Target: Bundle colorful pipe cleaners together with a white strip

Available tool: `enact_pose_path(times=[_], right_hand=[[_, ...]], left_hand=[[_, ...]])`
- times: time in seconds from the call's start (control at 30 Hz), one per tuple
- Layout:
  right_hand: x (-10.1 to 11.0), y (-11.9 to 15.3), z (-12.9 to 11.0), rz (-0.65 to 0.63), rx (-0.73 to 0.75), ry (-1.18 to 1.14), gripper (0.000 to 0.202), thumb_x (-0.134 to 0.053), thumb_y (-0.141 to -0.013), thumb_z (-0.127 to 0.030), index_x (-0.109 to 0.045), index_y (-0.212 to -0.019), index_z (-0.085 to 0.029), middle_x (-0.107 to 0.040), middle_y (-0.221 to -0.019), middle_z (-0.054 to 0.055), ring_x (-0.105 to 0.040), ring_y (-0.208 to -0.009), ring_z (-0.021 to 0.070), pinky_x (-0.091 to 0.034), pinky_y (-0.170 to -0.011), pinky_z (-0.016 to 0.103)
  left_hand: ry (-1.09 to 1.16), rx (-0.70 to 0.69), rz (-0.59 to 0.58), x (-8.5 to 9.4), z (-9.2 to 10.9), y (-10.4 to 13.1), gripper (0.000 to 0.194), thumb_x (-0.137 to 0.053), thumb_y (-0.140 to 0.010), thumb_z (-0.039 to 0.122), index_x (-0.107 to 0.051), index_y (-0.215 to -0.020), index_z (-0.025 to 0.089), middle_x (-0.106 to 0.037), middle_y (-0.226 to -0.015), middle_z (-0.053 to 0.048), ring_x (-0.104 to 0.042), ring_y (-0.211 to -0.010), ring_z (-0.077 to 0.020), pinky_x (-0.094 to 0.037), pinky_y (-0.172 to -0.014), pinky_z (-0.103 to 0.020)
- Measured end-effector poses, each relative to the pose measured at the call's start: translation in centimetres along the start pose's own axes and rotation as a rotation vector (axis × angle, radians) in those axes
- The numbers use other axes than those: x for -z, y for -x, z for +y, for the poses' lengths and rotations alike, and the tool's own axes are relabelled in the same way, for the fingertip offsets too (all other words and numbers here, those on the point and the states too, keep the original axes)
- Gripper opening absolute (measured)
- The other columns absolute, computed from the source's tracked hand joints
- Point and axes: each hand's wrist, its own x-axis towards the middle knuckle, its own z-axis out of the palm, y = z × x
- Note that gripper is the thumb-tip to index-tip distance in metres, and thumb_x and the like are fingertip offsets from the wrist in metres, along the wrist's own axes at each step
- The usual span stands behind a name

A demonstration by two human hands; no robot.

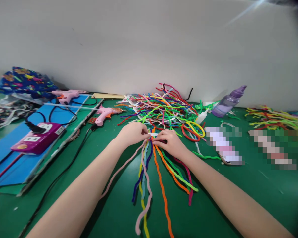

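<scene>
A bundle of coloured fuzzy stems (161, 178) fans out toward me over the green table (109, 218), gathered at its top between my hands. A small white strip (153, 134) crosses the gathered top. My left hand (136, 133) pinches the strip's left end, thumb and fingers together. From the other side, my right hand (169, 141) has its fingers closed on the strip's right end at the bundle. Its fingertips partly hide the gathered stems. Pink, yellow, blue, orange, green and magenta stems hang out below the hands.
Behind lies a big pile of stems (159, 105), with scissors (193, 129), a glue bottle (202, 116) and a purple bottle (227, 102) at its right. Pink glue guns (105, 114), a corded magenta power strip (37, 138) and blue board (12, 168) occupy the left. A phone (223, 147) lies right.
</scene>
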Motion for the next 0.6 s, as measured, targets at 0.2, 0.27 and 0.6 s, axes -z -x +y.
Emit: enact_pose_path(times=[0.2,0.27,0.6], right_hand=[[0.0,0.0,0.2,-0.010,-0.005,0.012,0.016,-0.063,-0.081,-0.038,-0.072,-0.083,-0.025,-0.067,-0.088,0.000,-0.055,-0.091,0.0152,-0.029,-0.081,0.033],[-0.1,-0.1,0.3,-0.015,-0.001,0.014,0.015,-0.063,-0.081,-0.038,-0.071,-0.083,-0.025,-0.067,-0.088,0.000,-0.055,-0.091,0.0151,-0.028,-0.081,0.033],[-0.1,-0.5,0.6,0.065,-0.018,-0.204,0.016,-0.057,-0.085,-0.028,-0.071,-0.091,-0.023,-0.068,-0.091,0.002,-0.060,-0.086,0.0143,-0.042,-0.080,0.028]], left_hand=[[0.081,-0.149,-0.170,0.0,-0.6,-0.1,0.023,-0.059,-0.073,0.043,-0.067,-0.077,0.021,-0.067,-0.073,0.001,-0.054,-0.061,-0.0116,-0.032,-0.052,-0.022],[0.087,-0.176,-0.156,-0.1,-0.8,-0.1,0.022,-0.058,-0.074,0.042,-0.066,-0.079,0.021,-0.067,-0.074,0.002,-0.054,-0.062,-0.0113,-0.032,-0.053,-0.021],[0.127,-0.206,-0.128,-0.9,-1.8,-0.4,0.023,-0.058,-0.077,0.040,-0.069,-0.080,0.020,-0.067,-0.075,0.001,-0.054,-0.063,-0.0107,-0.034,-0.056,-0.020]])
